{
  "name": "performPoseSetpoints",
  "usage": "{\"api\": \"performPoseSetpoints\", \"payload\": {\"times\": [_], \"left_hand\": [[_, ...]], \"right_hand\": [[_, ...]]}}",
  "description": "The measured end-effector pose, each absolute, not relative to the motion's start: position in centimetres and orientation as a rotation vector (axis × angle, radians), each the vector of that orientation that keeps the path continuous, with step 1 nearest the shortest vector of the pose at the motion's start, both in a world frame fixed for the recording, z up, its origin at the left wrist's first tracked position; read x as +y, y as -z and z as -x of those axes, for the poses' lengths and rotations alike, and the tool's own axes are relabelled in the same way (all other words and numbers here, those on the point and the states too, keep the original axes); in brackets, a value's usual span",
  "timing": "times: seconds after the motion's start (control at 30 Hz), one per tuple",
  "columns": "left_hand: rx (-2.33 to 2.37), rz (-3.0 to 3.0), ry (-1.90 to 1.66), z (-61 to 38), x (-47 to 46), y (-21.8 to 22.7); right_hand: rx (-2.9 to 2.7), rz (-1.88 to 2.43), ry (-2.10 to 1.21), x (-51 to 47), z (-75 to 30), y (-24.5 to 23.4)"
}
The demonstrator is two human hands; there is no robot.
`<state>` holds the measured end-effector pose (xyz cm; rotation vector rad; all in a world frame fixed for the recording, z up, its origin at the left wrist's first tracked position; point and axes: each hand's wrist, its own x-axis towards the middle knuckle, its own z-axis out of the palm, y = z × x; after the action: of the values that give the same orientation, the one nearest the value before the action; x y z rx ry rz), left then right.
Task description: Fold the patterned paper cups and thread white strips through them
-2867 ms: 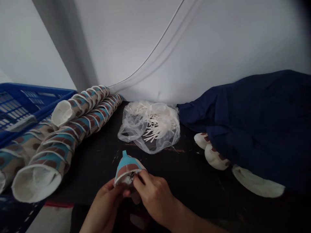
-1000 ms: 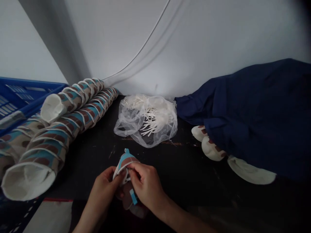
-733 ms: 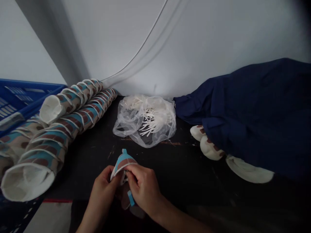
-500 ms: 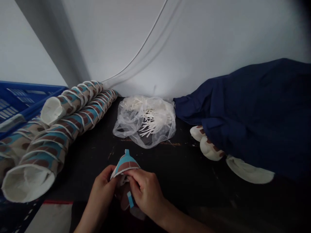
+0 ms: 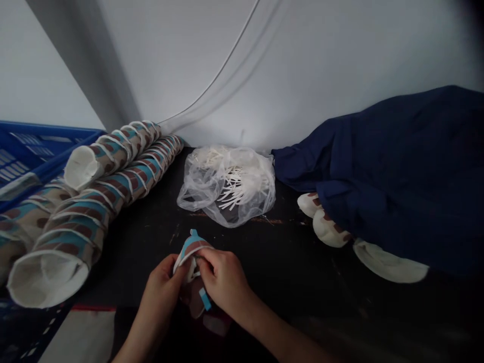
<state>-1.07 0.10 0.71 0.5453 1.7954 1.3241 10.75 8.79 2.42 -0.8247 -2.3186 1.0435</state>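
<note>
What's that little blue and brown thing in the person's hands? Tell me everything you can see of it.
The paper cup is small, printed in blue and brown with a white rim, like the stacked ones to the left. It lies tilted, mouth toward the person, over the dark table. The left hand grips its rim from the left; the right hand pinches the rim from the right. A small blue tab sticks up from its far end.
</note>
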Motion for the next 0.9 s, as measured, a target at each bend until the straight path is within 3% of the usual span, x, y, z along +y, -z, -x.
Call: {"api": "performPoseSetpoints", "payload": {"times": [0.1, 0.37, 0.9], "left_hand": [[1.766, -0.527, -1.335, 1.1, 0.0, -0.6], [1.781, -0.545, -1.342, 1.0, 0.1, -0.9], [1.737, -0.490, -1.385, 0.5, -0.1, -0.8]], "right_hand": [[-2.409, 0.791, -1.085, 9.0, -11.3, -3.4], [-2.580, 0.915, -0.819, 8.1, -11.1, -2.8], [-2.668, 0.834, -0.831, 8.6, -12.2, -4.2]]}}
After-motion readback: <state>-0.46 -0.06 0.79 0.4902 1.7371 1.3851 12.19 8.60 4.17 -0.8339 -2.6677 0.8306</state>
